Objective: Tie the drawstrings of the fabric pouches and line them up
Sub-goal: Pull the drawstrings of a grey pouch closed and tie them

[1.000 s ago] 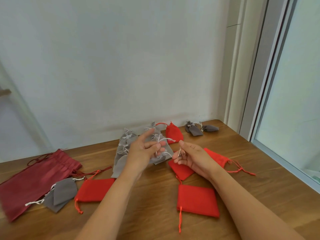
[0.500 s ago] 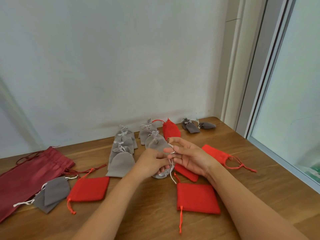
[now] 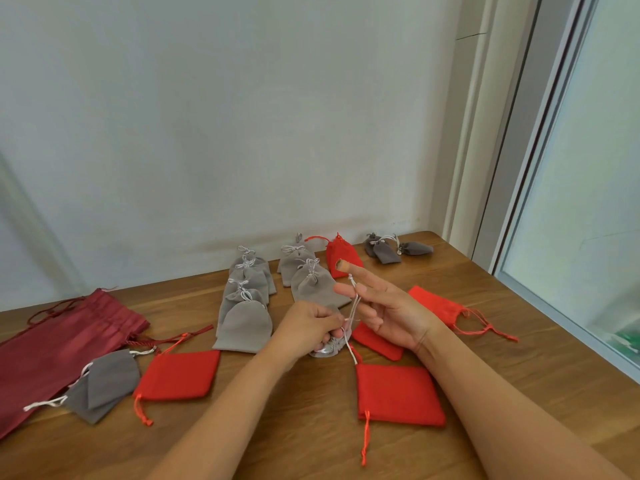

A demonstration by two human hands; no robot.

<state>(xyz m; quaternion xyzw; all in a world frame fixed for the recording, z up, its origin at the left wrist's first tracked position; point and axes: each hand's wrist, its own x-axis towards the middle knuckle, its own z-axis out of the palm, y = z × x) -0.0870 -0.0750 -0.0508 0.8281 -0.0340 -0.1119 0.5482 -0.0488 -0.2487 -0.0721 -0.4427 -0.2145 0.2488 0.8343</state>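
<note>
My left hand [image 3: 310,325] grips the gathered neck of a light grey pouch [image 3: 327,348] on the table and pinches its white drawstring [image 3: 353,313]. My right hand [image 3: 388,306] is raised beside it, with the string running up over two extended fingers; a plaster wraps one fingertip. A column of tied light grey pouches [image 3: 246,306] lies to the left, and two more tied grey pouches [image 3: 308,275] lie behind my hands. A tied red pouch [image 3: 341,252] sits near the wall.
Flat red pouches lie at the front right [image 3: 398,393], front left [image 3: 180,375], under my right hand [image 3: 377,341] and to the right [image 3: 440,304]. A dark grey pouch [image 3: 102,382] and a large maroon bag [image 3: 55,341] are at left. Small dark grey pouches [image 3: 398,249] sit by the window corner.
My right hand has lifted and spread its fingers, drawing the white string upward. My left hand stays on the grey pouch's neck. The view has shifted slightly.
</note>
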